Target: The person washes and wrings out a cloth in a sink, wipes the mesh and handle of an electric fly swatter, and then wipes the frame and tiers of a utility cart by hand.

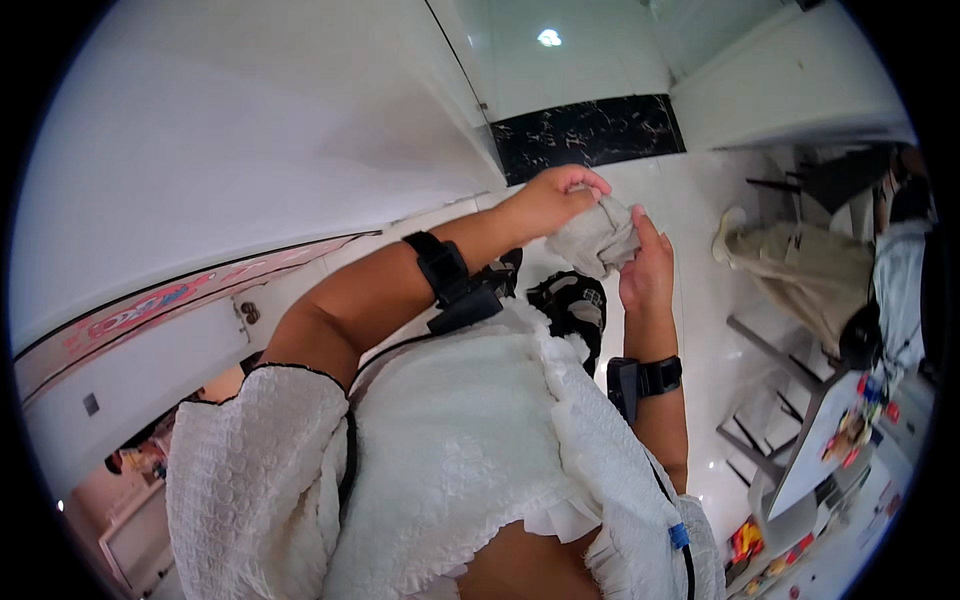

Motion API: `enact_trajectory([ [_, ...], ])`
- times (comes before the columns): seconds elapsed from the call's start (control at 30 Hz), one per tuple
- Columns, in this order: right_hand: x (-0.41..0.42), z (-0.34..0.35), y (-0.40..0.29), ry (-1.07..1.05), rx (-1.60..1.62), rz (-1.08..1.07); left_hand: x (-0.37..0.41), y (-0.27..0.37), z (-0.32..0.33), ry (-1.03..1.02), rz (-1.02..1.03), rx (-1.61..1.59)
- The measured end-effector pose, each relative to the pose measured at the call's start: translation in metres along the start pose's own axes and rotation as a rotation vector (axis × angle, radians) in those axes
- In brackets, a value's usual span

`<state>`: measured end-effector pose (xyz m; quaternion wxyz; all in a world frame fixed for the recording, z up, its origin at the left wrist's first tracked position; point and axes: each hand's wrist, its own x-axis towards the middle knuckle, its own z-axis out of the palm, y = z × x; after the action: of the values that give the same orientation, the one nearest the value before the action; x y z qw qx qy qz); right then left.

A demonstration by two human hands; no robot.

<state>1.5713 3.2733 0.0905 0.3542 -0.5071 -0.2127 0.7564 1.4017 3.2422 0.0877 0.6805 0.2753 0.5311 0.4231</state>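
Observation:
A crumpled greyish-beige cloth [596, 236] hangs between my two hands, out in front of my body and above the floor. My left hand [559, 199] grips its upper left part, with the thumb and forefinger close together on the fabric. On the cloth's right edge, my right hand [646, 262] holds it with the thumb and fingers pointing up. Some of the fingers of both hands are hidden by the cloth or by the hands themselves. A black strapped device sits on each forearm.
A white wall [247, 112] runs along the left. Ahead, a black marble threshold strip [589, 135] crosses the glossy white tiled floor [697, 300]. At right are a person in beige trousers [810, 262], chairs and a table [814, 442] bearing colourful items.

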Motion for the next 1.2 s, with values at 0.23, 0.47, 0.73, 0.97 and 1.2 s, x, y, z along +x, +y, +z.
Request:
enact_trajectory([
  [0.23,0.116,0.011,-0.084,-0.236,-0.151,0.142,0.073,0.055,0.0,0.178,0.041,-0.214],
  [0.47,0.209,0.068,-0.139,-0.355,-0.242,0.186,0.114,0.092,-0.01,0.421,0.198,-0.324],
  [0.73,0.315,0.156,-0.172,-0.547,-0.326,0.298,0.195,0.134,-0.084,0.588,0.159,-0.506],
  [0.97,0.421,0.24,-0.25,-0.483,-0.296,0.234,0.333,0.228,-0.163,0.481,0.17,-0.433],
  [1.2,0.517,0.299,-0.312,-0.492,-0.365,0.109,0.434,0.324,-0.213,0.456,0.169,-0.594],
])
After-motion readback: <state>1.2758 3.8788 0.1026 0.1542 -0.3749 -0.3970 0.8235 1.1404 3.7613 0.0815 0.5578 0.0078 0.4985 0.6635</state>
